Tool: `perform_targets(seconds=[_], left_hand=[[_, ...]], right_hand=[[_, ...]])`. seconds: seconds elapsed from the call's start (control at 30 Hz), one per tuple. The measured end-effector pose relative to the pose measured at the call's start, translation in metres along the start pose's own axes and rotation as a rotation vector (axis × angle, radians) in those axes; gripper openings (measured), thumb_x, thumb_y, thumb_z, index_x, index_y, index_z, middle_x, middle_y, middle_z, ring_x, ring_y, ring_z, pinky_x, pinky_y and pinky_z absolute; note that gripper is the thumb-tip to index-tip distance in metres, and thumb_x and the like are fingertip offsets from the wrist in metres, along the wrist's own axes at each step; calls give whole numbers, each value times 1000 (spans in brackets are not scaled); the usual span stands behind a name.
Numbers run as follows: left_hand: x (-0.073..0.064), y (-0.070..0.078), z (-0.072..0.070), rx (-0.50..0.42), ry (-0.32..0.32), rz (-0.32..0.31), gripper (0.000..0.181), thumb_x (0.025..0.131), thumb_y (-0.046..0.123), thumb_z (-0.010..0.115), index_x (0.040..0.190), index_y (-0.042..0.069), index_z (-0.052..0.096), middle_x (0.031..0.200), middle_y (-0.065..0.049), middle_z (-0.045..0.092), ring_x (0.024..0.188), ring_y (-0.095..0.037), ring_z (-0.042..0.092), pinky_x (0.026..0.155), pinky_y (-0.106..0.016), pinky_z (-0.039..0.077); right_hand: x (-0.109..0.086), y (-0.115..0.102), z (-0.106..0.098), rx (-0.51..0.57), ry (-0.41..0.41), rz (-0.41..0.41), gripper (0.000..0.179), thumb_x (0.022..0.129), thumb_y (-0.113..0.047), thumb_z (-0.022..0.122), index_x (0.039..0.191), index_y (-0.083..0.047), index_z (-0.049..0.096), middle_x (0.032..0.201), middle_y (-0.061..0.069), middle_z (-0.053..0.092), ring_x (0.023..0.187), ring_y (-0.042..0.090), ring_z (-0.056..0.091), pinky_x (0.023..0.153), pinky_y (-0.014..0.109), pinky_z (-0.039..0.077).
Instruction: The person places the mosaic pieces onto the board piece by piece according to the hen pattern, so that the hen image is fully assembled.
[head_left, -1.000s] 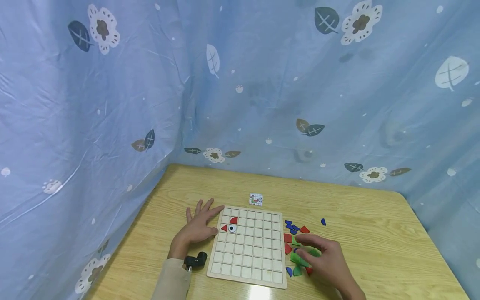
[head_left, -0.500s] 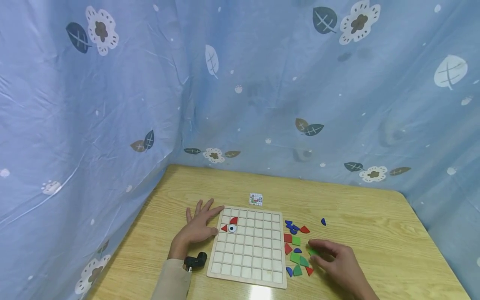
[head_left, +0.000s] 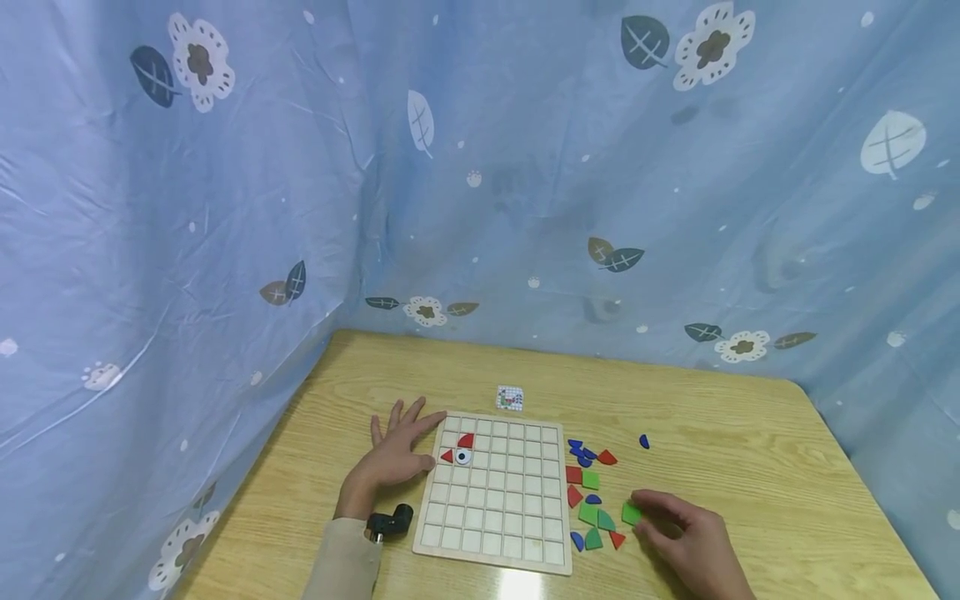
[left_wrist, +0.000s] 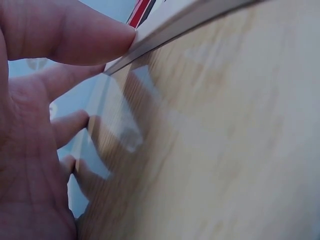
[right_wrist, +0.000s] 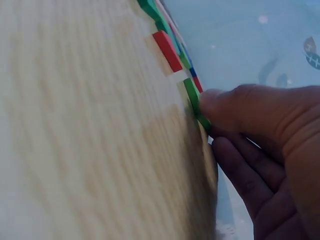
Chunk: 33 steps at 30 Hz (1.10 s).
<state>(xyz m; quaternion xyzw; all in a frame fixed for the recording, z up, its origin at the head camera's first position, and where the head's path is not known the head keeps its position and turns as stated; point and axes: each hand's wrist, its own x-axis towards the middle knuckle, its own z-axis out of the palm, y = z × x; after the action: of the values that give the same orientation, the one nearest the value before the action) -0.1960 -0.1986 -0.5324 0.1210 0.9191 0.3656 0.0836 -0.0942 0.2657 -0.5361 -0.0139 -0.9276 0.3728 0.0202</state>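
My left hand (head_left: 396, 454) lies at the left edge of a wooden grid board (head_left: 495, 500), fingers spread. Its thumb and index finger touch the board's edge, as the left wrist view also shows. Near the board's upper left sit a red triangle (head_left: 447, 456), a round eye tile (head_left: 462, 457) and a red quarter-circle piece (head_left: 467, 440). Right of the loose pieces, my right hand (head_left: 693, 533) pinches a green square tile (head_left: 630, 512) at its edge, low on the table. In the right wrist view the thumb overlaps this green tile (right_wrist: 193, 97).
Between board and right hand lie loose pieces: a red square (head_left: 573, 474), green squares (head_left: 590, 480), green quarter circles (head_left: 593, 539) and several blue half circles (head_left: 577, 541). One blue half circle (head_left: 644, 442) lies apart. A small pattern card (head_left: 510, 398) is behind the board on the table (head_left: 750, 467).
My right hand has moved right, off the loose pieces, and the green square tile has come with it slightly right and nearer. Pieces it covered now show. The left hand has stayed put.
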Motion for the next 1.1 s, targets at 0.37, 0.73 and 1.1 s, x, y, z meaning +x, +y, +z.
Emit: perform_targets(seconds=[0.37, 0.73, 1.1], left_hand=[[-1, -2, 1, -7, 1, -3, 83, 85, 11, 73, 164, 24, 53, 183, -17, 19, 169, -49, -8, 123, -78, -23], [0, -1, 2, -11, -2, 0, 82, 86, 12, 73, 165, 23, 53, 184, -17, 18, 169, -49, -10, 123, -78, -23], [0, -1, 1, -19, 2, 4, 83, 85, 10, 73, 165, 23, 53, 183, -17, 18, 169, -49, -9, 123, -78, -23]], right_hand=[[1, -1, 3, -52, 22, -13, 38, 88, -7, 90, 123, -20, 83, 118, -5, 84, 113, 16, 78, 95, 23, 62], [9, -35, 5, 113, 66, -184, 34, 87, 0, 88, 118, -15, 84, 111, -1, 85, 98, 3, 79, 87, 20, 64], [30, -88, 57, 291, -110, -317, 33, 90, -5, 87, 122, -12, 83, 117, 0, 85, 106, 16, 81, 93, 34, 66]])
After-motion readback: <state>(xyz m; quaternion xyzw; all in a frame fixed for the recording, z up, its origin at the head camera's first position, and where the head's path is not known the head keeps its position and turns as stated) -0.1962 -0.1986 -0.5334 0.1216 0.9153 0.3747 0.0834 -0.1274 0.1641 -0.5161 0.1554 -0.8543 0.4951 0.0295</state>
